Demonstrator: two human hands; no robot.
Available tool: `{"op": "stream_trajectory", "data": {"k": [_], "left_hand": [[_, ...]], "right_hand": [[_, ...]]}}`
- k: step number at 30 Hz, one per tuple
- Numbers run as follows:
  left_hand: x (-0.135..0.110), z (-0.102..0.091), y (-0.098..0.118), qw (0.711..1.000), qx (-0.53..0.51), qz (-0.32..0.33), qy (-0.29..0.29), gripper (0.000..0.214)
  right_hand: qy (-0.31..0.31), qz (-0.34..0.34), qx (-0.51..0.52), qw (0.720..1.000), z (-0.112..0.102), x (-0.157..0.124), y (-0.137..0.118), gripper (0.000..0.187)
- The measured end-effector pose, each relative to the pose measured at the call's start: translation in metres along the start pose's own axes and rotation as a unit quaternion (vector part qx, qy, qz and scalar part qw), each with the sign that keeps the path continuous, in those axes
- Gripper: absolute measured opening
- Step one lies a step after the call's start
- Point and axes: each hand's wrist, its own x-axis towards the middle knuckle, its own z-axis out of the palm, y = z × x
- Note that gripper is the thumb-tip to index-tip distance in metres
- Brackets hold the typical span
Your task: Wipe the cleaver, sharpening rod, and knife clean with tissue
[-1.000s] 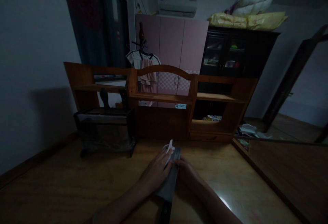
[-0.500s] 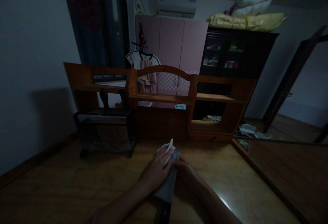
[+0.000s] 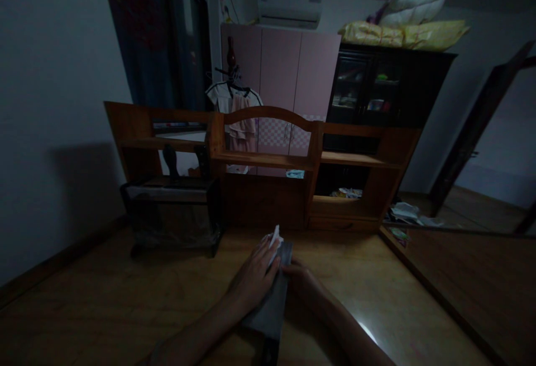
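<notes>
A cleaver (image 3: 268, 311) with a broad grey blade and dark handle lies lengthwise before me, its handle toward me at the bottom edge. My left hand (image 3: 256, 274) is closed on a crumpled white tissue (image 3: 275, 237) and presses it against the blade near the far end. On the other side, my right hand (image 3: 300, 277) pinches the blade's right edge, thumb on top and the other fingers mostly hidden beneath. Both hands are over the wooden tabletop (image 3: 360, 277).
A knife block (image 3: 171, 221) with two dark handles sticking up stands at the left. Behind runs a wooden shelf unit (image 3: 268, 160) along the table's back. A wall (image 3: 54, 148) closes the left side; a raised wooden edge (image 3: 435, 293) borders the right.
My left hand and the tissue have shifted slightly left on the blade. The cleaver has moved a little toward me; my right hand has barely moved.
</notes>
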Motion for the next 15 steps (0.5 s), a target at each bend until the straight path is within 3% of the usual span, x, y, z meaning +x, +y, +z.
{"op": "stream_trajectory", "data": {"k": [15], "left_hand": [[0.0007,0.0021,-0.0004,1.000,0.001,0.006,-0.009,0.047]], "right_hand": [[0.034,-0.008,-0.042,0.999,-0.0078,0.0047,0.0009,0.024]]}}
